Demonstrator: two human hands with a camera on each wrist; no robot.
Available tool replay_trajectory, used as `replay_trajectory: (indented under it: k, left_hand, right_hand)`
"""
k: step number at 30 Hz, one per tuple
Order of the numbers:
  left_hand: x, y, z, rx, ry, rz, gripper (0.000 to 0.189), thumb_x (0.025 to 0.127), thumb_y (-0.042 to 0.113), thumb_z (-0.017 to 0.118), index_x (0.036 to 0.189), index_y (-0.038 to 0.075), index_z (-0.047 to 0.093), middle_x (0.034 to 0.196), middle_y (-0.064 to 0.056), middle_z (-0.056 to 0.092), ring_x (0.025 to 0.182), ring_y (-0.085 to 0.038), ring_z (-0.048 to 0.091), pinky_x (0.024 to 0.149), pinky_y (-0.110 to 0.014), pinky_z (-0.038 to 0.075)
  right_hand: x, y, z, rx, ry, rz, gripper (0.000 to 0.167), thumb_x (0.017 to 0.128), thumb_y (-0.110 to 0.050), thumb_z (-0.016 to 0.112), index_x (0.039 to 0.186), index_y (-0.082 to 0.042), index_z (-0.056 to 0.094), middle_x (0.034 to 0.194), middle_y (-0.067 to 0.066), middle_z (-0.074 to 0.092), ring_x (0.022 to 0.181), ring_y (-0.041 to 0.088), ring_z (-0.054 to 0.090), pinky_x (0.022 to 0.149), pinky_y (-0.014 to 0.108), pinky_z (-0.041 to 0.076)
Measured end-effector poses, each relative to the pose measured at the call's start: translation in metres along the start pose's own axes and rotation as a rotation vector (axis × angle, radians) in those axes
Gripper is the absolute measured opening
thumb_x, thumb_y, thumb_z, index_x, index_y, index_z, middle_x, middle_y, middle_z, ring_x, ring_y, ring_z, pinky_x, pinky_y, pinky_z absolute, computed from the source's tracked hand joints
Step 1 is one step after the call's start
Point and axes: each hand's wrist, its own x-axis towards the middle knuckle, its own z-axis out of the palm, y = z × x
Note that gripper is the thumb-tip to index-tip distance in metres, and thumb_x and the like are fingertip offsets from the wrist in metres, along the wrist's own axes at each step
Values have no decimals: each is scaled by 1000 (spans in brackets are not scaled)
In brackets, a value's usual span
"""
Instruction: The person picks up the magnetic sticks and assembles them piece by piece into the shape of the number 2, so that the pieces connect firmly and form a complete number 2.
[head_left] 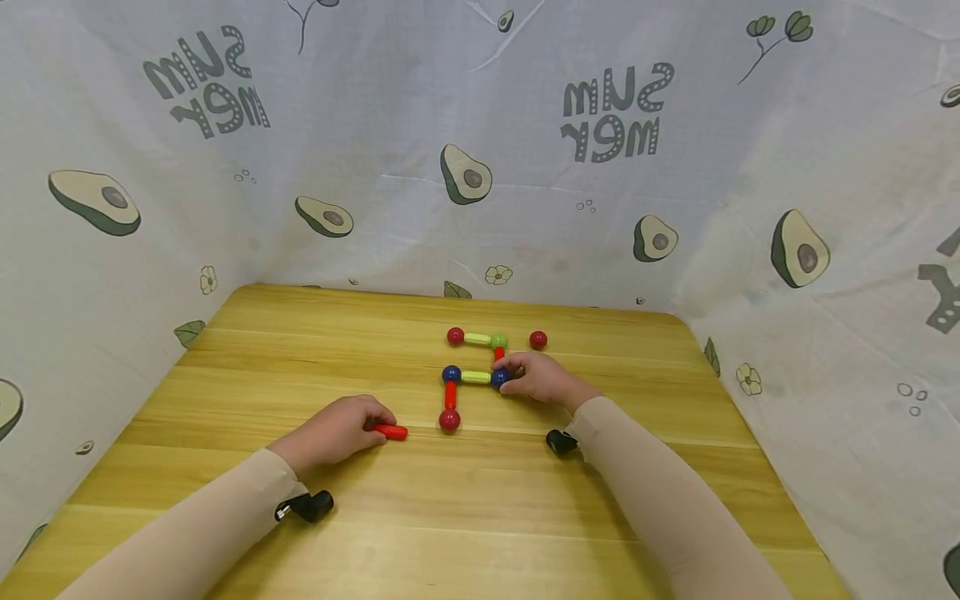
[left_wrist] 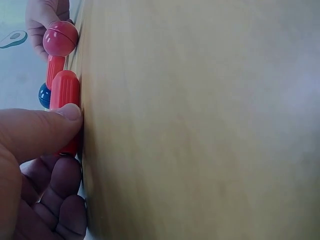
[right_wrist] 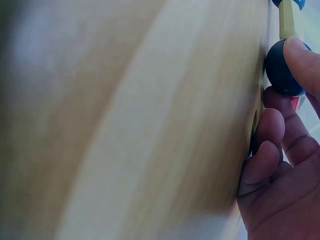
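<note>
My left hand (head_left: 347, 429) pinches a red rod (head_left: 392, 432) close over the table, left of the chain of balls and rods. In the left wrist view the thumb lies along the side of that rod (left_wrist: 65, 92). My right hand (head_left: 542, 378) grips the blue ball (head_left: 500, 379) at the chain's right bend between thumb and fingers. A yellow rod (head_left: 476, 377) joins it to another blue ball (head_left: 452, 374). From there a red rod (head_left: 450, 395) runs down to a dark red ball (head_left: 449, 420). Above the right hand, another red rod (head_left: 499, 354) is partly hidden by its fingers.
At the chain's far end a green ball (head_left: 498, 342), a yellow rod (head_left: 477, 339) and a dark red ball (head_left: 455, 336) form a row. One loose dark red ball (head_left: 538, 339) sits to their right. A printed curtain (head_left: 390, 125) surrounds the wooden table (head_left: 450, 525).
</note>
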Motion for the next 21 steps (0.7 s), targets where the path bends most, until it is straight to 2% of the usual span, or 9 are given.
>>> replay_trajectory:
  k: [10, 14, 17, 21]
  left_hand:
    - [1, 1, 1, -1, 4, -12, 17, 95, 18, 79, 113, 21, 78, 110, 7, 71, 98, -12, 60, 97, -41, 53]
    - [3, 3, 0, -31, 23, -27, 18, 96, 19, 78, 114, 21, 79, 107, 6, 72, 92, -13, 60, 90, -38, 53]
    - [7, 7, -1, -54, 41, -33, 19, 96, 19, 78, 115, 20, 78, 104, 6, 71, 86, -14, 58, 84, -35, 52]
    - [14, 17, -1, -58, 63, -11, 19, 96, 19, 78, 115, 19, 78, 103, 6, 72, 85, -14, 58, 81, -33, 52]
  right_hand:
    - [-1, -1, 1, 7, 3, 13, 40, 95, -18, 80, 134, -17, 72, 131, 10, 67, 117, 27, 62, 111, 48, 50]
    - [-1, -1, 2, 4, 5, 10, 40, 95, -18, 81, 134, -17, 72, 130, 10, 68, 116, 26, 62, 110, 47, 50]
    - [-1, -1, 2, 2, 3, 4, 40, 95, -18, 80, 134, -17, 72, 130, 9, 68, 116, 25, 62, 110, 47, 50]
    - [-1, -1, 2, 3, 0, 2, 40, 95, -19, 80, 134, -17, 72, 131, 9, 68, 117, 26, 62, 111, 47, 50]
